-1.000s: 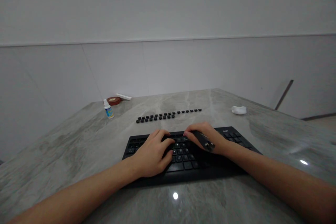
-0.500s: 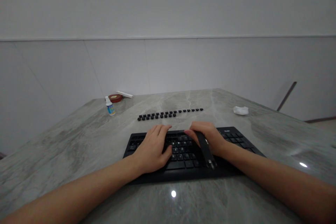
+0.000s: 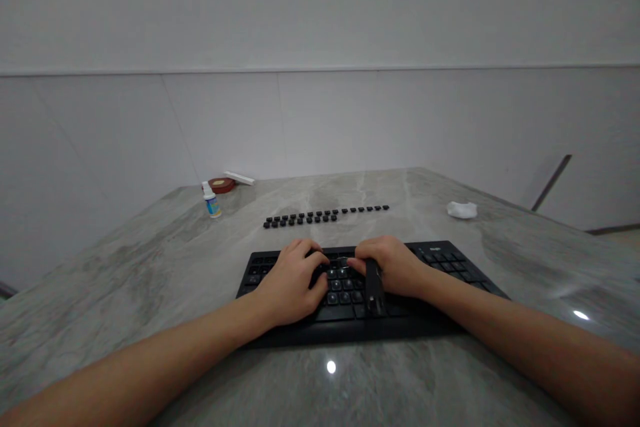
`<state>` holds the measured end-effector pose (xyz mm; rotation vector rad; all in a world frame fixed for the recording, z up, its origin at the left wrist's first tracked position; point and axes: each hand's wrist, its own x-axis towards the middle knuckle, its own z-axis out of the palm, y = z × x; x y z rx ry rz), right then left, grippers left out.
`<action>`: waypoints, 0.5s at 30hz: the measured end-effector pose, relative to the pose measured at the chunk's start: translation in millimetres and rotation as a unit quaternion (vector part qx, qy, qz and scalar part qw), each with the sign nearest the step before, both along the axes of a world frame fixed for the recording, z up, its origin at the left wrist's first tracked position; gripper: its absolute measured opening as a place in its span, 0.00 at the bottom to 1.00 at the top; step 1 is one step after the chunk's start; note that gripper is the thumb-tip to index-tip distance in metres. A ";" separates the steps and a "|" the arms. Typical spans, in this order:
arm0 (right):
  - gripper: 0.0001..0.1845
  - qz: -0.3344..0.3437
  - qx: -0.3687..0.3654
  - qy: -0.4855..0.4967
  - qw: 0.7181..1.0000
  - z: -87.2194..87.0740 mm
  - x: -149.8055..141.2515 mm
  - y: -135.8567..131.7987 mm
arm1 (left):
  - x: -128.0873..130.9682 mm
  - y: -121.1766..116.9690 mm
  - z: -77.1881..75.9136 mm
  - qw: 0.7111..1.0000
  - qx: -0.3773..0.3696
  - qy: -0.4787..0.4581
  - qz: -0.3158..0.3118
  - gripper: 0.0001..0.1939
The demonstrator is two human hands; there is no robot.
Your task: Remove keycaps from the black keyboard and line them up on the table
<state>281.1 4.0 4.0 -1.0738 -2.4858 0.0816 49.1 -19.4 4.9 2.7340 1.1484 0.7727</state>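
Observation:
A black keyboard lies in front of me on the marbled table. My left hand rests over its left part, fingers bent and thumb apart from the forefinger, with nothing visible in it. My right hand is closed round a black keycap puller. The thin wire end of that tool is at the upper key rows, close to my left fingertips, and its metal-tipped end points toward me. Both hands hide some of the keys. Beyond the keyboard, loose black keycaps lie in two rows.
To the back left stands a small white spray bottle with a blue label. Behind it are a reddish-brown round object and a white flat bar. A crumpled white tissue or cloth lies at the right. A pale wall borders the table.
My right hand has turned and shifted slightly left, bringing the puller's wire end onto the upper keys. My left forefinger has bent down toward the same spot.

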 end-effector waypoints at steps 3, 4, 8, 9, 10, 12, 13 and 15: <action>0.18 -0.025 -0.015 0.009 1.000 1.2 -0.1 1.5 | 0.2 -0.1 0.7 1.000 -0.002 0.001 -0.002 0.11; 0.18 -0.032 -0.018 0.009 0.999 1.5 -0.4 1.6 | 0.3 -0.2 1.0 1.000 -0.001 0.002 -0.004 0.10; 0.20 -0.060 -0.023 0.016 0.998 1.3 -0.9 3.0 | 0.6 -0.5 1.7 1.000 -0.003 0.006 -0.012 0.10; 0.20 -0.068 -0.023 0.022 0.997 0.9 -0.6 4.3 | 0.6 -0.4 1.7 1.000 -0.003 0.007 -0.013 0.10; 0.21 -0.081 -0.022 0.029 0.996 0.5 0.0 6.1 | 0.5 -0.3 1.6 1.000 -0.003 0.008 -0.014 0.10; 0.22 -0.117 -0.020 0.050 0.992 -0.3 1.7 10.5 | 0.4 0.1 1.3 1.000 -0.003 0.007 -0.015 0.10; 0.23 -0.130 -0.020 0.059 0.990 -0.6 2.4 12.5 | 0.4 0.2 1.2 1.000 -0.003 0.007 -0.015 0.10; 0.23 -0.128 -0.026 0.060 0.990 -1.2 3.0 15.4 | 0.4 0.2 1.2 1.000 -0.002 0.008 -0.015 0.10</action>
